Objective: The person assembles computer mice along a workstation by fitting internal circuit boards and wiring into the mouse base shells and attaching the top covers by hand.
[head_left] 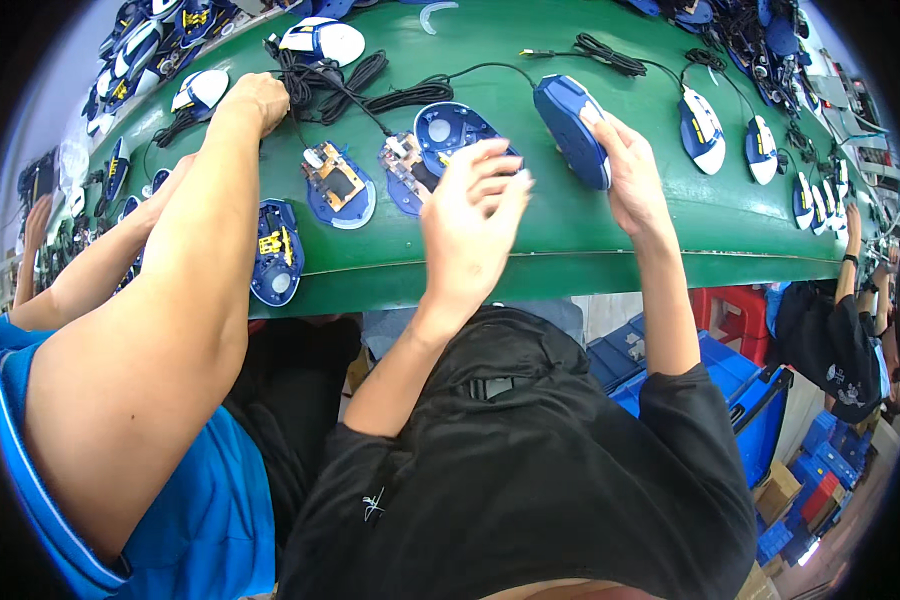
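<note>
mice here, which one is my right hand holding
The tilted, mostly blue mouse is in your right hand; the two blue-and-white mice further right lie on the bench.

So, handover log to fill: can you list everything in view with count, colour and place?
bench mice: several, white-and-blue, left and right
held mouse: one, mostly blue, right of centre
circuit boards: two, tan, left of centre
open shells: at least two, blue, left and centre
cables: several, black, across bench
clear strip: one, whitish, top centre
bench: one, green, mid-picture
part piles: two, mostly blue, upper corners
stool: one, red, below bench, right
crates: several, blue, lower right
co-workers: at least two, blue and black clothes, both sides
left grip: one, bare, open, centre
right grip: one, bare, on held mouse
</note>
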A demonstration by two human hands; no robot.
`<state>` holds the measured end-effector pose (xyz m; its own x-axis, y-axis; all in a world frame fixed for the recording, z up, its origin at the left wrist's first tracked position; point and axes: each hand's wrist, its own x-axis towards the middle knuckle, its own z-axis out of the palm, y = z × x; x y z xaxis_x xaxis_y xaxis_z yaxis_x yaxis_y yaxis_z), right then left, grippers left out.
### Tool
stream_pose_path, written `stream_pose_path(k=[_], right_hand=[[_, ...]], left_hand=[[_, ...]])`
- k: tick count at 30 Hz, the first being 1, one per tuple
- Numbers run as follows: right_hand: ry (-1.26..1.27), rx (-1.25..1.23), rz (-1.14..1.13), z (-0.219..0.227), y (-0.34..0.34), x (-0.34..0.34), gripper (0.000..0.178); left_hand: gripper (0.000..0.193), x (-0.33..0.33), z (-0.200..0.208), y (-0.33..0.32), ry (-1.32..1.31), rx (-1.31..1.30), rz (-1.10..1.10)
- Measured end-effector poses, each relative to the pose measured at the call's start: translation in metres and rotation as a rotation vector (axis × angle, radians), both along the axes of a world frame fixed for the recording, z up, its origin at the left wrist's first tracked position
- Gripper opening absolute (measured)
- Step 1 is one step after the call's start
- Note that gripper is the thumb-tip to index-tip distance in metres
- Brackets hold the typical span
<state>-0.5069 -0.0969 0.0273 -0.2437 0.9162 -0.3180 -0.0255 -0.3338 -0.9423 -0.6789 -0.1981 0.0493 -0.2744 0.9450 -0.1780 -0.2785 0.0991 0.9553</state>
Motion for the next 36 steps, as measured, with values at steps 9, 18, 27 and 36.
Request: stream_pose_path(k=[9, 18, 27, 36], right_hand=[[-0.637, 0.992, 0.018, 0.003, -0.048, -0.028, 0.091], [-1.076, 0.986, -0.021, 0.005, 0.006, 0.002, 0.083], [-0.822, 1.056, 0.411, 0.006, -0.038, -0.079, 0.064], [-0.915, 1.043, 0.117, 0.016, -0.019, -0.044, 0.054]], left_hand=[[0.051, 0.015, 0.009, 0.027, -0.494, 0.161, -0.266], [0.025, -0.041, 0.011, -0.016, 0.615, 0.119, 0.134], [0.049, -0.095, -0.022, 0.005, 1.475, 0.012, 0.111], [0.035, -0.093, -0.037, 0.040, 1.648, 0.127, -0.036]])
